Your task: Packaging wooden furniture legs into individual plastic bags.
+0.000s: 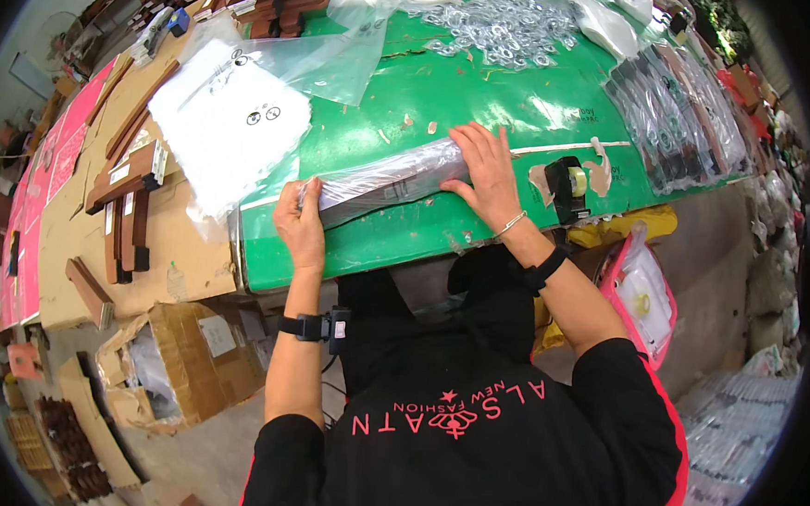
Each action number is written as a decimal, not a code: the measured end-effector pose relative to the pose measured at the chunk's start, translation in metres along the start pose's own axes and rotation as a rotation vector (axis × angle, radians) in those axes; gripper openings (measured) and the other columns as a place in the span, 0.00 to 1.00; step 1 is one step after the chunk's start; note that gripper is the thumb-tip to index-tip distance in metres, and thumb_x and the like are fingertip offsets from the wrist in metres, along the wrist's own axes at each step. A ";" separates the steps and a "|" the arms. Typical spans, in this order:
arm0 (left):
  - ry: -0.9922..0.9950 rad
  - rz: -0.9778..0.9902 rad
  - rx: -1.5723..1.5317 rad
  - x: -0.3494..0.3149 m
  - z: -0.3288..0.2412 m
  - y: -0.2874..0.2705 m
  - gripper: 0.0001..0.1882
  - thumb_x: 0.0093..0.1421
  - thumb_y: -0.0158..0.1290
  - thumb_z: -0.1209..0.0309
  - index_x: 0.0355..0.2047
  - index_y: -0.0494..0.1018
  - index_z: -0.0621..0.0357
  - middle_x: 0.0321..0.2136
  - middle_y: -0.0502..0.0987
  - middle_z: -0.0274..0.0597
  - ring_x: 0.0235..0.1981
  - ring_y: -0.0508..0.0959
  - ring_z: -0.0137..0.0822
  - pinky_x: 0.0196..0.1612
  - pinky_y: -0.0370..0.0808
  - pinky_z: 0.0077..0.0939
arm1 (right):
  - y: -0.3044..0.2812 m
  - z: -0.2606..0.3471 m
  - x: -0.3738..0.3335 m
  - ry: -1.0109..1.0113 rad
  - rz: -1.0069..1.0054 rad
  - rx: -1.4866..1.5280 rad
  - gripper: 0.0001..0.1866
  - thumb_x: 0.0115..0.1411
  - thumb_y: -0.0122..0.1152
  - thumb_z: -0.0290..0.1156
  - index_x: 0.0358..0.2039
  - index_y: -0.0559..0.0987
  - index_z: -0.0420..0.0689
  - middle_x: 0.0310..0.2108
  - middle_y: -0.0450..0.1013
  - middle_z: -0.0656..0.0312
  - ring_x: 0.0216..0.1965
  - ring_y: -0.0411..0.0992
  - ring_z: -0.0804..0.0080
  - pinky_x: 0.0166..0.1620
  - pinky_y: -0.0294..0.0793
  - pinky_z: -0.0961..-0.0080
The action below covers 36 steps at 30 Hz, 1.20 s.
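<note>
A long, narrow package in clear plastic film [386, 179], dark greyish inside, lies slantwise on the green tabletop [349, 259] near its front edge. At its left end my left hand [302, 226] pinches the wrapping between thumb and fingers. My right hand [486, 176] grips the opposite end, fingers over the far side and thumb along the near side. What exactly the film encloses cannot be made out. Just right of my right hand sits a black tape dispenser [571, 187] with a yellowish roll.
White plastic bags [232, 117] lie to the left, beside brown wooden pieces [131, 181] on cardboard. Small metal parts [502, 27] are heaped at the back. Similar wrapped packages [678, 117] are piled at the right. Below stand a cardboard box [180, 364] and a pink-rimmed bag [643, 300].
</note>
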State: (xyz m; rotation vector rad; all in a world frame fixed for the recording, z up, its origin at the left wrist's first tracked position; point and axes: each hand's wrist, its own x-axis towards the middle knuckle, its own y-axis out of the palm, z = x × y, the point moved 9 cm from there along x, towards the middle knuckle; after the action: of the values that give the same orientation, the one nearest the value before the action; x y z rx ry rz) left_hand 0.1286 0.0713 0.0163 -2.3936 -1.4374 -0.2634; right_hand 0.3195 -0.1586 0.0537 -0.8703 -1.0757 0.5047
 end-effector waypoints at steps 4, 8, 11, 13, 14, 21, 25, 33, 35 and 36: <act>0.070 -0.080 0.013 -0.008 -0.022 -0.002 0.09 0.64 0.56 0.70 0.34 0.80 0.65 0.31 0.78 0.38 0.33 0.72 0.26 0.40 0.69 0.22 | -0.006 0.002 -0.010 0.025 -0.064 -0.028 0.45 0.43 0.74 0.41 0.62 0.66 0.47 0.60 0.64 0.61 0.65 0.59 0.59 0.70 0.46 0.42; 0.073 -0.088 0.111 -0.013 -0.017 -0.010 0.10 0.62 0.57 0.69 0.33 0.80 0.66 0.32 0.76 0.39 0.33 0.72 0.29 0.40 0.68 0.22 | -0.010 0.008 -0.017 0.045 -0.115 -0.056 0.44 0.44 0.73 0.40 0.62 0.65 0.48 0.60 0.64 0.63 0.65 0.59 0.60 0.70 0.43 0.41; 0.010 -0.004 0.148 -0.015 -0.013 -0.014 0.09 0.60 0.59 0.70 0.34 0.82 0.64 0.28 0.76 0.41 0.31 0.74 0.34 0.38 0.69 0.27 | -0.012 0.008 -0.020 0.038 -0.153 -0.065 0.45 0.43 0.74 0.39 0.62 0.66 0.48 0.61 0.64 0.64 0.65 0.59 0.61 0.70 0.42 0.40; -0.122 0.029 0.113 -0.022 0.002 -0.017 0.10 0.58 0.61 0.69 0.33 0.81 0.65 0.27 0.75 0.40 0.30 0.73 0.33 0.36 0.68 0.26 | -0.013 0.008 -0.017 0.030 -0.153 -0.070 0.44 0.42 0.74 0.38 0.62 0.66 0.49 0.60 0.64 0.65 0.65 0.59 0.62 0.70 0.42 0.40; -0.121 0.026 0.117 -0.026 0.006 -0.019 0.10 0.58 0.61 0.69 0.33 0.81 0.65 0.27 0.75 0.40 0.30 0.73 0.33 0.36 0.68 0.26 | -0.013 0.009 -0.016 0.023 -0.153 -0.080 0.44 0.41 0.74 0.37 0.61 0.67 0.50 0.60 0.64 0.66 0.65 0.59 0.63 0.71 0.42 0.40; -0.358 0.186 -0.152 -0.042 0.020 -0.024 0.07 0.56 0.65 0.72 0.33 0.82 0.62 0.29 0.79 0.32 0.31 0.72 0.22 0.38 0.67 0.19 | -0.018 0.007 -0.015 0.020 -0.160 -0.081 0.45 0.36 0.76 0.31 0.59 0.70 0.56 0.54 0.67 0.68 0.62 0.63 0.65 0.70 0.44 0.40; -0.473 0.274 -0.261 -0.049 0.022 -0.020 0.05 0.54 0.65 0.74 0.31 0.81 0.61 0.29 0.80 0.34 0.32 0.74 0.24 0.39 0.68 0.18 | -0.022 0.004 -0.011 0.020 -0.192 -0.085 0.39 0.35 0.75 0.29 0.52 0.73 0.56 0.49 0.68 0.68 0.58 0.65 0.66 0.69 0.46 0.41; 0.095 0.142 -0.058 -0.072 -0.038 0.029 0.03 0.54 0.62 0.79 0.30 0.79 0.63 0.32 0.75 0.40 0.37 0.76 0.33 0.47 0.73 0.27 | 0.010 -0.047 0.038 0.165 -0.148 -0.205 0.29 0.45 0.61 0.17 0.49 0.72 0.54 0.52 0.66 0.61 0.59 0.63 0.59 0.67 0.50 0.41; 0.154 0.115 -0.076 -0.076 -0.049 0.042 0.03 0.54 0.62 0.80 0.30 0.79 0.63 0.33 0.74 0.40 0.37 0.76 0.34 0.49 0.73 0.28 | 0.008 -0.052 0.027 0.150 -0.131 -0.230 0.29 0.46 0.60 0.16 0.50 0.72 0.53 0.54 0.66 0.60 0.61 0.63 0.58 0.66 0.50 0.39; 0.170 0.141 0.041 -0.083 -0.053 0.051 0.03 0.54 0.62 0.80 0.29 0.79 0.63 0.32 0.74 0.41 0.38 0.75 0.36 0.50 0.73 0.29 | 0.008 -0.054 0.020 0.119 -0.111 -0.248 0.30 0.47 0.58 0.15 0.51 0.71 0.52 0.55 0.65 0.59 0.62 0.62 0.57 0.65 0.51 0.37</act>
State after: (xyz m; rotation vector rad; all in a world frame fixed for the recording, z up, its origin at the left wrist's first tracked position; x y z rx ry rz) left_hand 0.1354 -0.0384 0.0288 -2.3633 -1.1824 -0.3879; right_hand 0.3778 -0.1588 0.0473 -1.0374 -1.0840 0.2259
